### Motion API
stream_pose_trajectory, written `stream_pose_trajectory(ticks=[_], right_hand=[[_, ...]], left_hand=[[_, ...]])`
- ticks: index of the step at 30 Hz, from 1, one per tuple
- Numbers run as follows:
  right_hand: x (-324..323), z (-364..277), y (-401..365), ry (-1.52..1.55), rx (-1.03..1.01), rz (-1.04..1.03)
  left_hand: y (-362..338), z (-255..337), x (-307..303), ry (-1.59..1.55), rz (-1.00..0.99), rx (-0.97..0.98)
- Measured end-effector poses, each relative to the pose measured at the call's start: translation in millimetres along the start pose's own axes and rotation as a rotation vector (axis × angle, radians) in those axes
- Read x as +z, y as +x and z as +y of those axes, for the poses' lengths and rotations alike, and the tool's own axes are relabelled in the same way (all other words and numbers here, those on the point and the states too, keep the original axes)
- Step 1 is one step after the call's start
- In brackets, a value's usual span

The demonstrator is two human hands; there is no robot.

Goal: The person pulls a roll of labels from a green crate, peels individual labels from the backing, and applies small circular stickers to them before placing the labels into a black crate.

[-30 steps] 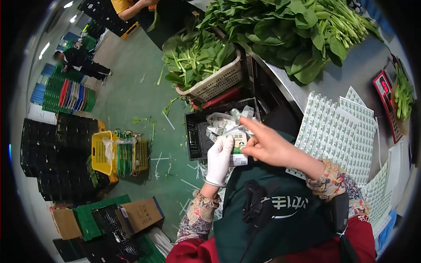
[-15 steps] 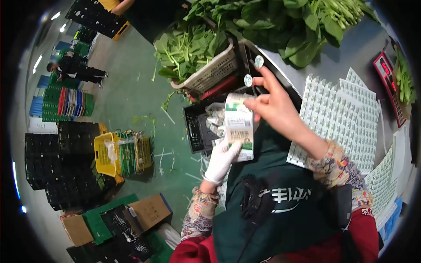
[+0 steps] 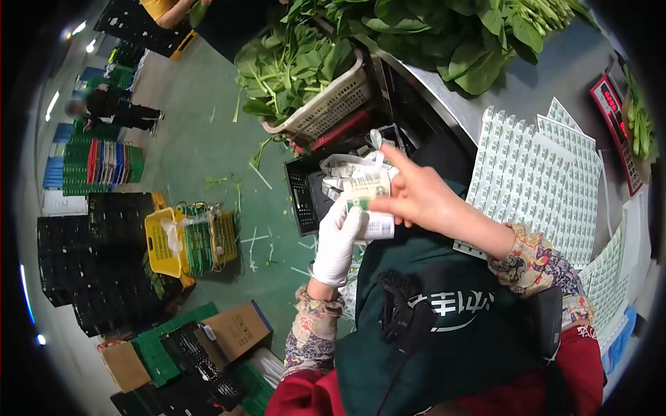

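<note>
Warehouse floor: my white-gloved left hand (image 3: 338,239) grips a green-and-white printed label strip (image 3: 366,186) from below, bare right hand (image 3: 417,201) pinching its top, over a black plastic crate (image 3: 298,197). Looks light, floppy, prob. tear-prone; hold by edges.

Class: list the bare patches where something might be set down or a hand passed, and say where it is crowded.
Free: the steel table band between the leafy greens and the label sheets; the green floor between basket and yellow crate. Crowded: over the black crate, where left hand and right hand grip the label strip.
</note>
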State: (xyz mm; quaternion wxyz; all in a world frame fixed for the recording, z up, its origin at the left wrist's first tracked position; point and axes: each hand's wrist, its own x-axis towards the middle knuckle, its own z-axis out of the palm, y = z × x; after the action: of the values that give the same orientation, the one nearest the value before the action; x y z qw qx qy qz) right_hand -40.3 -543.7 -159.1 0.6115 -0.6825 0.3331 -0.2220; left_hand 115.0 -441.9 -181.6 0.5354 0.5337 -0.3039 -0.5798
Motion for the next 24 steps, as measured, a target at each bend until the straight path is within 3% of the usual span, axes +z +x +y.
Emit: stream_pose_trajectory(ticks=[1, 3, 4, 7, 9, 12, 14, 18, 22, 23, 24], right_hand=[[-1.5, -4.4, -0.8, 0.170, 0.044, 0.022], [-9.8, -4.1, 7.3, 0.364, 0.014, 0.207], [-13.8, 0.8, 11.1, 0.356, 0.014, 0.218], [-7.0, -1.7, 3.9, 0.194, 0.055, 0.290], [1.6, 8.2, -1.4, 0.027, -0.089, 0.278], [11.2, 0.1, -10.9, 0.229, 0.205, 0.061], [17.0, 5.1, -10.3, 0.263, 0.207, 0.048], [15.1, 15.9, -10.5, -0.169, -0.052, 0.121], [4.2, 19.5, 1.6, -0.045, -0.057, 0.171], [-0.8, 3.5, 5.4, 0.124, 0.002, 0.254], [-7.0, 4.4, 11.5, 0.184, -0.005, 0.305]], left_hand=[[-2.1, 1.6, 3.1, -0.151, -0.093, 0.050], [-4.3, -1.1, 5.7, -0.057, -0.116, -0.096], [-3.9, -13.4, 0.0, -0.122, -0.091, -0.195], [-4.3, -10.8, 5.2, -0.112, 0.028, -0.147], [1.7, -12.8, 4.6, -0.037, 0.184, -0.031], [4.8, -11.3, 4.4, -0.012, 0.256, 0.028], [5.1, -13.1, 4.8, 0.026, 0.244, 0.046], [2.7, -13.6, 11.3, -0.029, 0.176, 0.051], [2.5, -20.8, 8.3, -0.050, 0.026, 0.024], [1.1, -25.6, 9.9, -0.042, -0.012, 0.034], [-0.7, -27.3, 10.8, -0.134, -0.072, -0.100]])
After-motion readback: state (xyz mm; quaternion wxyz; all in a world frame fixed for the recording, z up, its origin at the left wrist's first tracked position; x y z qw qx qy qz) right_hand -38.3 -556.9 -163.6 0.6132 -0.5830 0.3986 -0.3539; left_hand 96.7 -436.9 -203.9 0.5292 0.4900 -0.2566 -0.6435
